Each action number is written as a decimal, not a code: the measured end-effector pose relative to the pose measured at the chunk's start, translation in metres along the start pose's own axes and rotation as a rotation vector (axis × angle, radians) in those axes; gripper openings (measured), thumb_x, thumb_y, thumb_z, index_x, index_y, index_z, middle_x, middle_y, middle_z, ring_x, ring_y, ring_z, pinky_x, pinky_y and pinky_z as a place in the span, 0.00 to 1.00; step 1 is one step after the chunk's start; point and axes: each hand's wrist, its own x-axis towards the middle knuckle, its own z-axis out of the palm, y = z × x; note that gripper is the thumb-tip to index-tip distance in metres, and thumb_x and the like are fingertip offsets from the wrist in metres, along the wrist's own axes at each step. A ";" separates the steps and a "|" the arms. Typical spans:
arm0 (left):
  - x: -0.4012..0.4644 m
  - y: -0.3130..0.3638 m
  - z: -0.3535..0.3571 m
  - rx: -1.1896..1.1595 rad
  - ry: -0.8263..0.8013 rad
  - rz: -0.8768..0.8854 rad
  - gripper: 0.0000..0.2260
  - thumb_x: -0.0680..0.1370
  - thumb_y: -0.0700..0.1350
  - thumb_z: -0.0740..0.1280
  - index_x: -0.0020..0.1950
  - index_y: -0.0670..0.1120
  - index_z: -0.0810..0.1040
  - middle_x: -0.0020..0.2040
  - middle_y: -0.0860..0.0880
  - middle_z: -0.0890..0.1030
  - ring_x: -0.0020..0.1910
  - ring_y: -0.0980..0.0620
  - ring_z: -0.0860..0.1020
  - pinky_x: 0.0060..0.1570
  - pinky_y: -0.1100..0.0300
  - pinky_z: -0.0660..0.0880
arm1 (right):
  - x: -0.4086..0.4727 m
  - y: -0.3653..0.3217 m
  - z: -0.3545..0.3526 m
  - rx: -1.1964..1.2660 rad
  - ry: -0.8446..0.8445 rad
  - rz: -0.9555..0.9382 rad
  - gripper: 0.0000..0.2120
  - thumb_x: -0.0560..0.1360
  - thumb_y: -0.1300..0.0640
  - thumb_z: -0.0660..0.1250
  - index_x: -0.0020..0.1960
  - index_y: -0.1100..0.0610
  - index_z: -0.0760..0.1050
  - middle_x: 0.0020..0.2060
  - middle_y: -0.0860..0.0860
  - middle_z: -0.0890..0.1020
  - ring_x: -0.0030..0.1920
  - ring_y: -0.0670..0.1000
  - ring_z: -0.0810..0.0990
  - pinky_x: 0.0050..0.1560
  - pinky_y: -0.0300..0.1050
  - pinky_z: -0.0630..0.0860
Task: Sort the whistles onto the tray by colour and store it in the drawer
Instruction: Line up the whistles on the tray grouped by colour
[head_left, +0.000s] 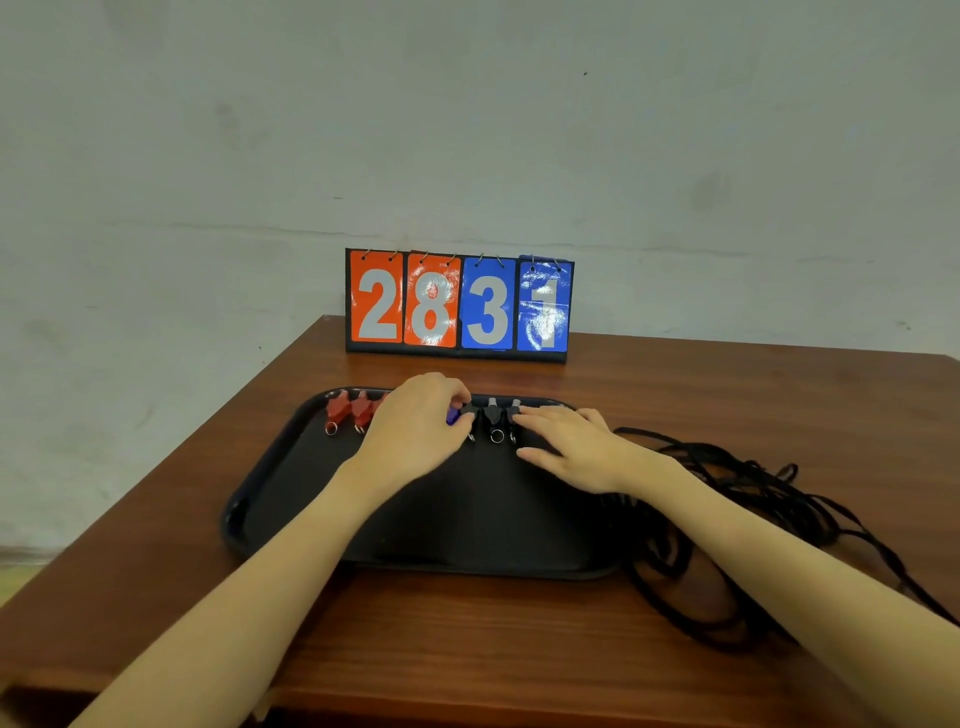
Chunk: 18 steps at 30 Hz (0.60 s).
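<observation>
Under our left hand (415, 426), fingers are pinching a blue whistle (453, 415) — still sorting; right hand (563, 447) is resting flat beside the black whistles (493, 415) — next, we're seating blue between colours.

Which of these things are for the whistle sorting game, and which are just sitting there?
For the job:
- black plastic tray
- red plastic whistles
- small blue whistle, pinched by the left hand
- black whistles, touched by the right hand

Just lying about:
- orange and blue flip scoreboard
- tangled black cords
- brown wooden table
</observation>
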 end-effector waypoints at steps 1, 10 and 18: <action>0.000 0.000 0.000 0.000 0.000 -0.001 0.14 0.78 0.48 0.66 0.63 0.48 0.76 0.57 0.50 0.79 0.55 0.54 0.77 0.58 0.57 0.75 | 0.000 0.000 0.000 0.000 -0.003 0.002 0.26 0.81 0.45 0.54 0.77 0.51 0.57 0.77 0.48 0.57 0.76 0.50 0.54 0.74 0.55 0.49; 0.000 -0.003 -0.001 -0.006 0.020 0.016 0.13 0.77 0.47 0.67 0.61 0.47 0.77 0.56 0.50 0.80 0.54 0.53 0.77 0.58 0.56 0.75 | -0.009 0.002 -0.015 0.049 0.086 0.017 0.26 0.81 0.45 0.54 0.76 0.52 0.56 0.76 0.49 0.58 0.76 0.50 0.57 0.74 0.55 0.51; -0.013 0.019 0.003 0.023 -0.032 0.236 0.14 0.77 0.49 0.66 0.63 0.50 0.77 0.56 0.52 0.79 0.56 0.56 0.75 0.58 0.62 0.71 | -0.081 0.043 -0.018 0.354 0.271 0.137 0.23 0.79 0.51 0.62 0.73 0.54 0.65 0.70 0.50 0.70 0.70 0.49 0.68 0.69 0.47 0.67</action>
